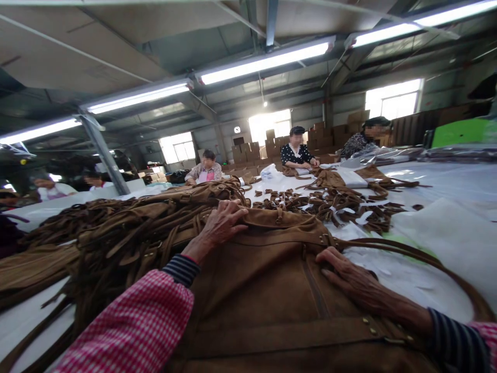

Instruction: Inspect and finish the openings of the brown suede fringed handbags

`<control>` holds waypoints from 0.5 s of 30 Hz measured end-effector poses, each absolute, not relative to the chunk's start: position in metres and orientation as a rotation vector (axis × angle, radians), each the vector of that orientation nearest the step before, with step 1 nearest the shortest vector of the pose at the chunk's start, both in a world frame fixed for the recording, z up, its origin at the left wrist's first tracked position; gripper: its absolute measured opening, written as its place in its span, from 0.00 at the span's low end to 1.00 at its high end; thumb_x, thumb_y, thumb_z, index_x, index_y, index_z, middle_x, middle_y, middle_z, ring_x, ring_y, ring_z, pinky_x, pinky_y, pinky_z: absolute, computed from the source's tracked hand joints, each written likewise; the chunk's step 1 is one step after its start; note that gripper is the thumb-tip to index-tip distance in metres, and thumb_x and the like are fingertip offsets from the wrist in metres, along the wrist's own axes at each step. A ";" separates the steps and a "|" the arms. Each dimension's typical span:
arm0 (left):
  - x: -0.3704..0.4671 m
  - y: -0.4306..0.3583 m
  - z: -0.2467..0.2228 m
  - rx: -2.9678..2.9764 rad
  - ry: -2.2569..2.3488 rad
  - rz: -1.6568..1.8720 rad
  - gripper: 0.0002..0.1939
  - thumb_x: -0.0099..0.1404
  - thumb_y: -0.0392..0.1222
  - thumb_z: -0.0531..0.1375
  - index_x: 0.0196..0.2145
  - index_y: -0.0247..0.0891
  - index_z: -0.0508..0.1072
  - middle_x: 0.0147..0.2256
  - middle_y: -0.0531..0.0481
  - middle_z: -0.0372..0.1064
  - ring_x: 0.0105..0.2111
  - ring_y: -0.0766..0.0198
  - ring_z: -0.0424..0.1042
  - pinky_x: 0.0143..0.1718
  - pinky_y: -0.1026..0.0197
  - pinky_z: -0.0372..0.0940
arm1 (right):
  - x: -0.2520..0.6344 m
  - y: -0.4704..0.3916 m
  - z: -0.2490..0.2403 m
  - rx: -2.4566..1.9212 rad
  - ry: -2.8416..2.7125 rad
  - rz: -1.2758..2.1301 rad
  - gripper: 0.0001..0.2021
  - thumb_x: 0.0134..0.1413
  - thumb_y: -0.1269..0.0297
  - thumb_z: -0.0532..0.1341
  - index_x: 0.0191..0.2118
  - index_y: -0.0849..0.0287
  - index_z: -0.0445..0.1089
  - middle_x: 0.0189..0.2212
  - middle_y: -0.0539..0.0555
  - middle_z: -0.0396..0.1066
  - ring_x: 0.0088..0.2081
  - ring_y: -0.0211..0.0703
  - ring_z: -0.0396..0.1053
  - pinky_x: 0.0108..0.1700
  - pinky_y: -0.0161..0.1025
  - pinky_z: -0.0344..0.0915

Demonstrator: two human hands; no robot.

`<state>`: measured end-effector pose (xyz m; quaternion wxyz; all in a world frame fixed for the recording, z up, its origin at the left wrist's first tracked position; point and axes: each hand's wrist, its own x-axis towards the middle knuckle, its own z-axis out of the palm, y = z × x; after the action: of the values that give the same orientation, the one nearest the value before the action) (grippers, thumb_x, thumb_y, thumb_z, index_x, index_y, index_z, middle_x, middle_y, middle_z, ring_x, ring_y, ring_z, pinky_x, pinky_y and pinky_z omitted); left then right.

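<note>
Touching the brown bag (256,295) at the bottom middle of the frame, the left hand (222,223) curls loosely near its top edge and the right hand (351,275) has bent fingers (I can't tell if either grips).

Head view faces forward — bag (267,280) close below.

Cold light over a dim hall.
Slanting tubes (266,63) burned white overhead, and the windows (394,98) past the far edge of the table (458,181) blew out, the middle one spreading a hazy glow. The table shone pale toward its far right corner; along the near edge the brown bag (267,285) sank into soft shadow, its seams slightly blurred. Towards the view's borders, shapes stretched and smeared.
</note>
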<state>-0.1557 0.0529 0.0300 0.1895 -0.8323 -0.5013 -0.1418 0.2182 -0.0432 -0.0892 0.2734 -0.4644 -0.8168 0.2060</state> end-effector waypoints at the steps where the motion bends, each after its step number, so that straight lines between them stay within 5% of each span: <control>1: -0.151 0.060 0.032 -2.335 -1.456 -0.406 0.17 0.66 0.56 0.65 0.50 0.52 0.76 0.61 0.51 0.67 0.60 0.50 0.62 0.54 0.53 0.63 | 0.218 -0.043 -0.089 -1.243 -2.201 0.548 0.10 0.68 0.59 0.50 0.49 0.51 0.65 0.49 0.55 0.67 0.50 0.49 0.69 0.55 0.49 0.68; 3: -0.146 0.075 0.037 -2.271 -1.582 -0.476 0.16 0.69 0.61 0.60 0.40 0.47 0.76 0.50 0.49 0.75 0.52 0.52 0.69 0.48 0.56 0.64 | 0.219 -0.042 -0.089 -1.240 -2.210 0.547 0.09 0.68 0.60 0.50 0.48 0.51 0.64 0.48 0.54 0.66 0.49 0.48 0.69 0.54 0.49 0.67; 7: -0.143 0.105 0.042 -2.064 -1.865 -0.622 0.26 0.72 0.65 0.50 0.33 0.42 0.73 0.36 0.43 0.77 0.41 0.49 0.75 0.39 0.57 0.62 | 0.219 -0.041 -0.086 -1.247 -2.216 0.545 0.08 0.68 0.63 0.51 0.49 0.52 0.63 0.47 0.54 0.66 0.49 0.47 0.68 0.54 0.48 0.66; 15: -0.138 0.114 0.035 -1.991 -2.031 -0.637 0.24 0.68 0.66 0.52 0.31 0.43 0.70 0.37 0.45 0.78 0.43 0.49 0.75 0.36 0.59 0.60 | 0.222 -0.041 -0.082 -1.188 -2.116 0.595 0.08 0.65 0.61 0.55 0.46 0.53 0.68 0.45 0.53 0.68 0.47 0.46 0.69 0.51 0.45 0.66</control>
<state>-0.1382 0.1140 0.0353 0.1133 -0.6786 -0.6924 -0.2173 0.2222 -0.0409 -0.0823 0.3160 -0.4510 -0.8035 0.2261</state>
